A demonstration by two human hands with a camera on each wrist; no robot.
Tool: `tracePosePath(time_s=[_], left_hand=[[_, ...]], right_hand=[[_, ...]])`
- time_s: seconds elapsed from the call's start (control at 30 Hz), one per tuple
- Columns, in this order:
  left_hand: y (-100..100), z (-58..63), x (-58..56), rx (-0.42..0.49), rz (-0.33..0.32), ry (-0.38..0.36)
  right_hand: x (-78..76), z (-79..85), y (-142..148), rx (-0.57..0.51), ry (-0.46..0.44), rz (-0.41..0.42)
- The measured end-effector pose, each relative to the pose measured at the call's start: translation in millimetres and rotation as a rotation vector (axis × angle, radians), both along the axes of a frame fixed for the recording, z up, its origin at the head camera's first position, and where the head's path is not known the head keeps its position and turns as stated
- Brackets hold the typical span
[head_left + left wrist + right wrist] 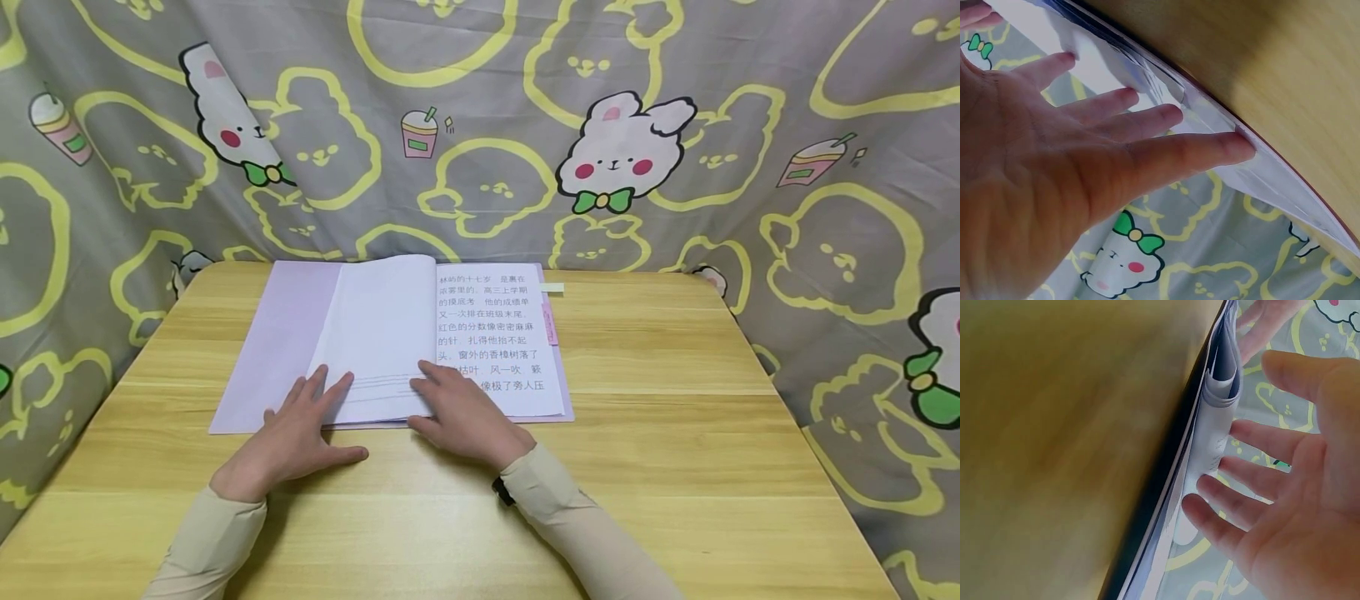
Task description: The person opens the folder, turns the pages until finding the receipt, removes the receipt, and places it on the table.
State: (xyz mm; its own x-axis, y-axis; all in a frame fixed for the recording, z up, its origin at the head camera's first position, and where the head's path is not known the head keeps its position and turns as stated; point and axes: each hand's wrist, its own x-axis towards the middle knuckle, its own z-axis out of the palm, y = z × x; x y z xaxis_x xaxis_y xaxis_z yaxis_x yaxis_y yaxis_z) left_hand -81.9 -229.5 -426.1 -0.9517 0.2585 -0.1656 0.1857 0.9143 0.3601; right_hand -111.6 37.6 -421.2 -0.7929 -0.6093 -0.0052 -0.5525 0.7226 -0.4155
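A lilac-covered folder of white sheets point(296, 304) lies spread on the table. Its left page point(382, 325) is blank apart from some lines near the bottom, and its right page point(495, 333) carries large printed Chinese text. My left hand point(300, 433) has its fingers spread, their tips on the lower left page and the thumb over the table. Beside the middle fold, my right hand point(468, 417) rests its straight fingertips on the paper, covering part of the last text lines. In the right wrist view, the pages point(1221, 394) bulge in a curl near the fold.
A pale tab point(552, 288) and a pink tab point(551, 325) stick out from the folder's right side. The wooden table point(660, 433) extends around it. Behind and at both sides hangs a grey curtain point(480, 108) with cartoon prints.
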Motion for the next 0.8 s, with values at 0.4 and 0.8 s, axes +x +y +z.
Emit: tracePosePath(time_s=[0.4,0.8], left_hand=[[-1,-0.2,0.7,-0.009,0.005,-0.024],[0,0.4,1.9,-0.024,0.002,-0.032]], right_hand=[[1.1,2.7,0,0.031,-0.033,0.016],[-13.5,9.1,21,-0.032,-0.127,-0.079]])
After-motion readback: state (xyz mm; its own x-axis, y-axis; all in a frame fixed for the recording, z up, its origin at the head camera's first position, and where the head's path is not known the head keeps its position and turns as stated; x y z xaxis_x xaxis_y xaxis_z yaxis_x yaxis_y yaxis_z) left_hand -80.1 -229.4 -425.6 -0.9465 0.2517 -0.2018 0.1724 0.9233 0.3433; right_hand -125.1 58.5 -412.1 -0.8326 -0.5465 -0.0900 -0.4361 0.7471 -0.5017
